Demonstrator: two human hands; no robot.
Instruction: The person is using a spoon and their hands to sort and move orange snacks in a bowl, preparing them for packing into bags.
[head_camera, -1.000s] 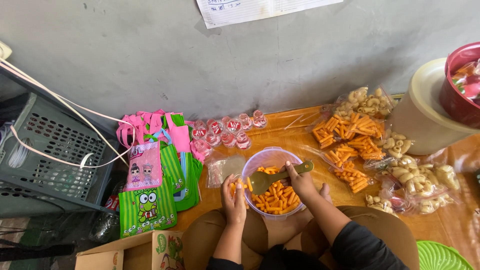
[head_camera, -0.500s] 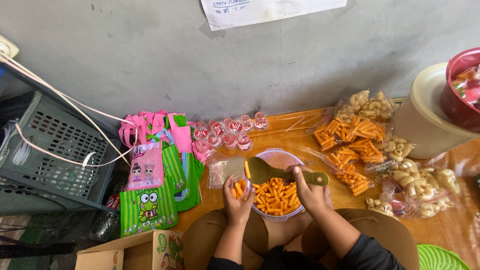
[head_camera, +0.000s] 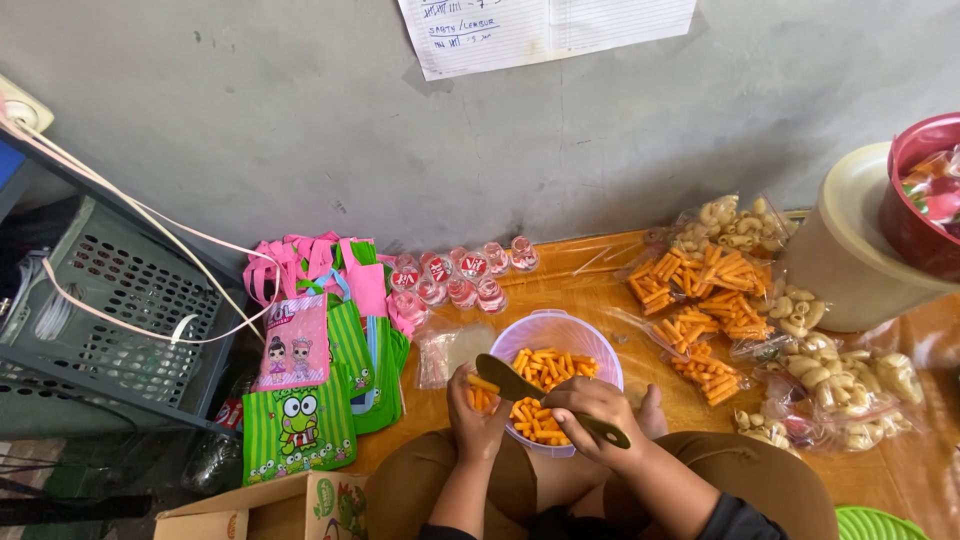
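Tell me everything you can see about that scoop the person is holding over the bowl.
The scoop is a dark olive-green tool, plastic by its look, with a broad flat blade and a long handle. It lies tilted across the near rim of the pale purple bowl, blade toward the left, handle running down to the right. The right hand grips the handle, whose end pokes out past the knuckles. A few orange snack sticks rest on the blade beside the left hand, which holds what seems a small clear bag there.
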